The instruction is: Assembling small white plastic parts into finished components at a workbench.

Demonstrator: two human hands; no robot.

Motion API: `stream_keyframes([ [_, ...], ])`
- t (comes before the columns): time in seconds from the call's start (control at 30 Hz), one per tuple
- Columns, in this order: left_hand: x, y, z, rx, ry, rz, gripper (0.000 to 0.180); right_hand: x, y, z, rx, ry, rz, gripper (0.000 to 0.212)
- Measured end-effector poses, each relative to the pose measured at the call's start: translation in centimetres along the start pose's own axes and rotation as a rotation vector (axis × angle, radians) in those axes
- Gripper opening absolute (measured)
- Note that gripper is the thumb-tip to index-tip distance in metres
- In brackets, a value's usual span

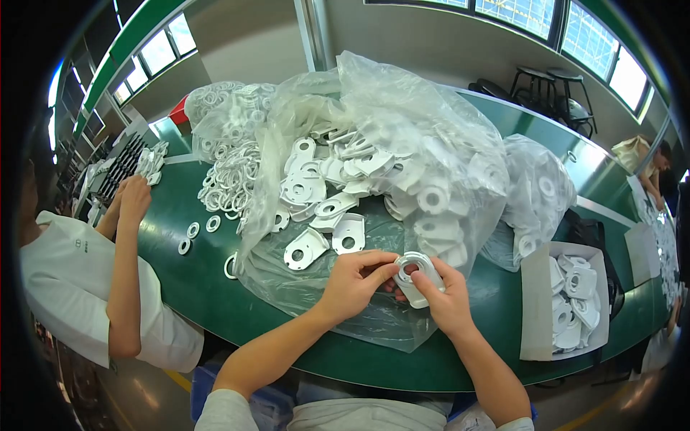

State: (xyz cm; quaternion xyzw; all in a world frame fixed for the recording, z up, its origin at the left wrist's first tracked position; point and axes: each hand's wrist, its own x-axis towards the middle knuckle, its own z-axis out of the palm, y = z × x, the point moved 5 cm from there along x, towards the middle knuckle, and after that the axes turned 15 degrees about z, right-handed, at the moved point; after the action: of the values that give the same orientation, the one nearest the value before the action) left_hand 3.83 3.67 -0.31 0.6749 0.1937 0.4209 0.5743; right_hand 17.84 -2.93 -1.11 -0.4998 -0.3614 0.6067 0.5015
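Close to my body, over the near edge of the plastic bag, I hold a white plastic plate with a round hole and a ring-shaped rim. My right hand grips its right side, thumb across the front. At its upper left edge, my left hand pinches with thumb and index finger; whether a separate white ring sits on the plate there, I cannot tell. Just beyond my hands lie two loose matching plates, one tilted and one more upright. A pile of similar plates spills from the clear plastic bag.
White rings are heaped left of the bag, with several loose ones on the green table. A cardboard box of plates stands right, before another filled bag. A co-worker sits left; another person is far right.
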Motion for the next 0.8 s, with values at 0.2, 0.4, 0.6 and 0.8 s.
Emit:
stream_keyframes([
  [0.2, -0.1, 0.2, 0.5, 0.020, 0.017, 0.034, 0.021, 0.0, -0.2, 0.0, 0.038, 0.033, 0.012, 0.022],
  [0.4, -0.1, 0.5, 0.4, 0.116, 0.002, 0.092, 0.018, 0.1, 0.0, 0.0, 0.000, 0.039, -0.011, 0.021],
  [0.6, -0.2, 0.8, 0.3, 0.144, 0.024, 0.115, 0.016, -0.1, -0.2, 0.3, 0.008, 0.014, -0.037, 0.023],
  [0.8, -0.3, 1.3, 1.1, 0.107, -0.056, 0.149, 0.021, -0.4, -0.5, -0.5, 0.014, 0.053, -0.033, 0.027],
])
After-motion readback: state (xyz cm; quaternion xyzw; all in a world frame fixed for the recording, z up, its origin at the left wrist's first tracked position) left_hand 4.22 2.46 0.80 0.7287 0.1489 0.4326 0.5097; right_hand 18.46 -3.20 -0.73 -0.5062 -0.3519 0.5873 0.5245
